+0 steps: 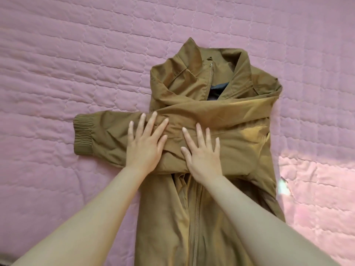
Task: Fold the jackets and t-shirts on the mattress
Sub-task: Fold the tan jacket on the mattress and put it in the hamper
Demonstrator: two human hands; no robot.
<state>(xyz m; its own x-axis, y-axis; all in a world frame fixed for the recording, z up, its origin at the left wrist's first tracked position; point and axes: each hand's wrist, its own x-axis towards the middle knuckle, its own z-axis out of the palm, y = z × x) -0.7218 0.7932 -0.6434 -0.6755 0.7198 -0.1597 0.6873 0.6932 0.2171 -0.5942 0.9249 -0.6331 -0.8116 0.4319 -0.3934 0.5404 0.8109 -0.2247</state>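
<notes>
An olive-brown zip jacket [240,104] lies front up on the pink quilted mattress [67,64], collar at the far end. One sleeve is folded across the chest, and its ribbed cuff [83,135] sticks out to the left onto the mattress. My left hand [144,144] lies flat on that sleeve with fingers spread. My right hand [201,150] presses flat on the folded sleeve beside it, over the jacket's middle. Neither hand grips any cloth. The jacket's lower hem is out of view below the frame.
The pink quilt covers the whole view around the jacket. A patch of bright light [317,179] falls on the quilt at the right. No other garment is in view.
</notes>
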